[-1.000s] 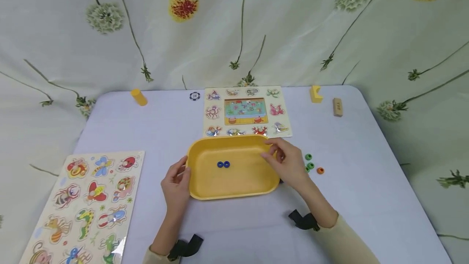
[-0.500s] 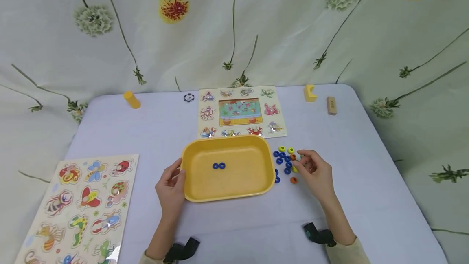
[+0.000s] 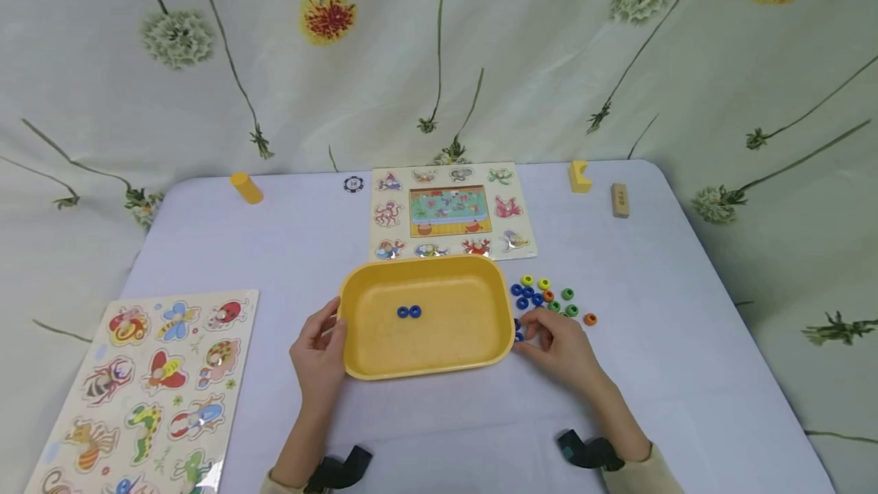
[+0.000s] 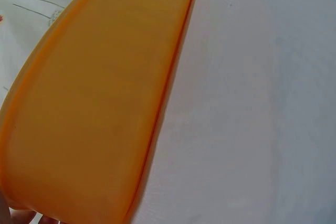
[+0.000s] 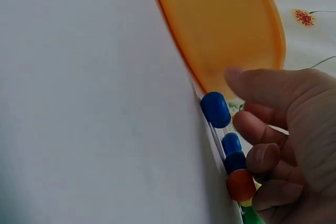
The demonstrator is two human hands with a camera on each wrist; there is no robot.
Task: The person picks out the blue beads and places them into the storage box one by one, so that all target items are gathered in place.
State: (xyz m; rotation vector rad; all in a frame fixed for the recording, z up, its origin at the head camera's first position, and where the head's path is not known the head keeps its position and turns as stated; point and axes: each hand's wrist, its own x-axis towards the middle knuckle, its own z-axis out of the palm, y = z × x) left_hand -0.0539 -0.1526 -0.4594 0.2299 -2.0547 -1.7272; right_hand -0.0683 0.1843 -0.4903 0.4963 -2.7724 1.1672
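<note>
A yellow tray (image 3: pixel 428 353) lies mid-table with two blue beads (image 3: pixel 409 312) side by side in it. My left hand (image 3: pixel 321 349) grips the tray's left end, thumb at the rim; its fingertips show at the lower left in the left wrist view. My right hand (image 3: pixel 562 345) is beside the tray's right end, thumb and forefinger apart around a blue bead (image 3: pixel 519 338). In the right wrist view, that blue bead (image 5: pixel 215 109) stands by the tray edge, just off the thumb and finger. Past the hand are several blue, yellow, green and orange beads (image 3: pixel 538 299).
A sea-animal puzzle board (image 3: pixel 450 212) lies behind the tray, an insect puzzle board (image 3: pixel 154 387) at the left. Along the back are a yellow cylinder (image 3: pixel 246 187), a round chip (image 3: pixel 353 184), a yellow notched block (image 3: pixel 579 177) and a wooden block (image 3: pixel 620 200).
My right hand went from over the tray's right end out to the loose beads, then back left and nearer me to the blue beads beside the tray. My left hand keeps its hold.
</note>
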